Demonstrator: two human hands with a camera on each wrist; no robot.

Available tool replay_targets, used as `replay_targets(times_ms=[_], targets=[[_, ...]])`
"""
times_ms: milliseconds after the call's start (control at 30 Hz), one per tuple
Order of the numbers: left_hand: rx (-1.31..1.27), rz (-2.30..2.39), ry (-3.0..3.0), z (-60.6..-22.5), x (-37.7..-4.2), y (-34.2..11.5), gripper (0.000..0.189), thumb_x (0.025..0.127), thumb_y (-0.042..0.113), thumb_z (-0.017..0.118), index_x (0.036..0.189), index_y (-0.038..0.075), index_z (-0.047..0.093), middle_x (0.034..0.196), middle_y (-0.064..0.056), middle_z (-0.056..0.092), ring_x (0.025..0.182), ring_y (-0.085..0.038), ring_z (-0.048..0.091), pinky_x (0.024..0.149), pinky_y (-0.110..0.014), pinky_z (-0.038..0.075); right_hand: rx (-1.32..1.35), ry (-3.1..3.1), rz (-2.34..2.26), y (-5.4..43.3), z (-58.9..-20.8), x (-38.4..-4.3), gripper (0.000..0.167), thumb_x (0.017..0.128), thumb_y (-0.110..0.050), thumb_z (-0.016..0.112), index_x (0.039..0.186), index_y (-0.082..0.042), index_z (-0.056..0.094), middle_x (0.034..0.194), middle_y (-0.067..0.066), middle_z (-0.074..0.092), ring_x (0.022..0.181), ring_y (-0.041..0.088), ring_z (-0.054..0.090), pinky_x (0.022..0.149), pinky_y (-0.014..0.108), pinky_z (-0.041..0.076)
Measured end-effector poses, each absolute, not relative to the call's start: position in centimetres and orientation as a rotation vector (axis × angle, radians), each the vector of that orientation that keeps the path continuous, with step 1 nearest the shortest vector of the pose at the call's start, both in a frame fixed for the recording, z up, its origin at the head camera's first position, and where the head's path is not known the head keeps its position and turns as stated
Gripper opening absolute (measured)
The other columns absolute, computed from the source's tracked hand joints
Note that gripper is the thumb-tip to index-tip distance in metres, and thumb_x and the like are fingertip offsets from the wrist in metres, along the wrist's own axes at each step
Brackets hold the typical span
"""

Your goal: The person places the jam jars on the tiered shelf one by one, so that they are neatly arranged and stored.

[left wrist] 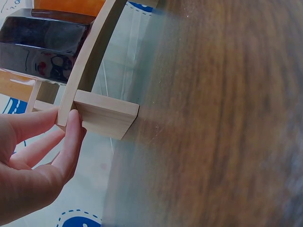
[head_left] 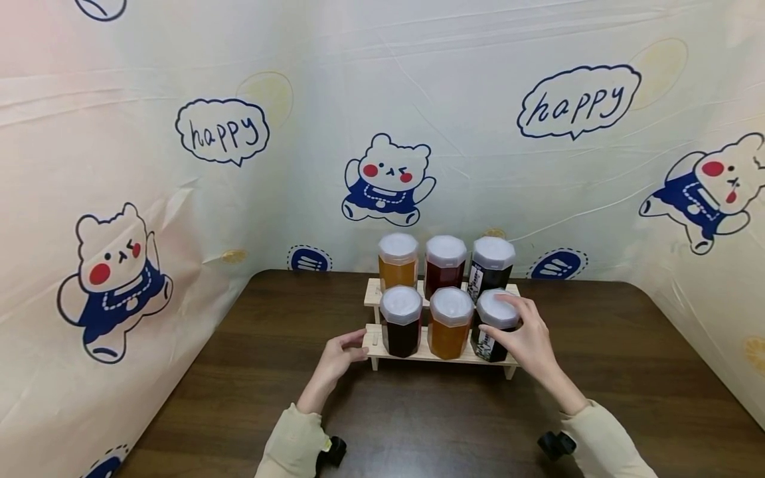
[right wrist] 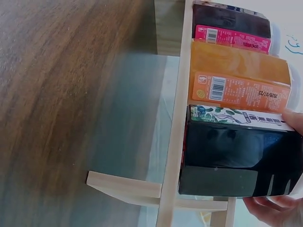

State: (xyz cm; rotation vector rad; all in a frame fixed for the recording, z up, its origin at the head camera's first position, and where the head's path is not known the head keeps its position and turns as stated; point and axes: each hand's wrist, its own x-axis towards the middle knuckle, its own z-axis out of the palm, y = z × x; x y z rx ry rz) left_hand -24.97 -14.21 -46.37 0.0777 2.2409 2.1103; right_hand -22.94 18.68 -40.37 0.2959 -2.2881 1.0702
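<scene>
A two-tier wooden rack (head_left: 372,340) bears several faceted jars with translucent white lids, three on each tier. My left hand (head_left: 336,362) pinches the left end of the lower tier between thumb and fingers, as the left wrist view shows at the shelf board (left wrist: 71,97). On the lower tier's right end stands a dark jar (right wrist: 227,146) with a printed label; my right hand (head_left: 528,338) grips it near its lid. Left of it are an amber jar (head_left: 448,338) and another dark jar (head_left: 402,337). Above stand an amber jar (head_left: 397,271), a dark red jar (head_left: 443,277) and a black jar (head_left: 491,269).
A dark brown wooden table (head_left: 287,312) lies under the rack. Behind it and at both sides hangs a pale curtain (head_left: 466,179) with bear drawings and "happy" bubbles. A black strap device (head_left: 556,445) sits at the right wrist.
</scene>
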Motion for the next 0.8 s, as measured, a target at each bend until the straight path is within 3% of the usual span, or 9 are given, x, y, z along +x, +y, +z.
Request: replay_targets(times_ms=[333, 533, 800], targets=[[0.091, 2.105, 2.235, -45.1, -24.4, -14.0, 0.039, 0.077, -0.012, 0.054, 0.116, -0.016, 0.048, 0.102, -0.027, 0.054, 0.075, -0.02, 0.059, 0.073, -0.037, 0.053, 0.259, -2.306, 1.071, 18.7, -40.7, -22.8, 0.058, 0.062, -0.015, 0.08, 0.113, -0.011, 0.054, 0.107, 0.015, 0.047, 0.089, 0.027, 0.05, 0.066, 0.038, 0.046], [0.081, 2.121, 2.243, -46.8, -25.3, -14.1, 0.039, 0.077, -0.011, 0.056, 0.115, -0.013, 0.051, 0.102, -0.024, 0.055, 0.072, -0.016, 0.059, 0.07, -0.03, 0.054, 0.292, -2.314, 1.074, 19.0, -40.7, -22.8, 0.058, 0.063, -0.013, 0.08, 0.114, -0.01, 0.053, 0.109, 0.014, 0.047, 0.092, 0.025, 0.05, 0.067, 0.032, 0.045], [0.07, 2.112, 2.261, -46.6, -25.1, -14.1, 0.039, 0.077, -0.01, 0.056, 0.116, -0.013, 0.05, 0.103, -0.025, 0.055, 0.072, -0.016, 0.059, 0.069, -0.031, 0.054, 0.401, -2.294, 1.126, 19.7, -40.8, -22.5, 0.06, 0.063, -0.007, 0.078, 0.118, -0.007, 0.052, 0.117, 0.016, 0.047, 0.102, 0.024, 0.048, 0.076, 0.003, 0.037]])
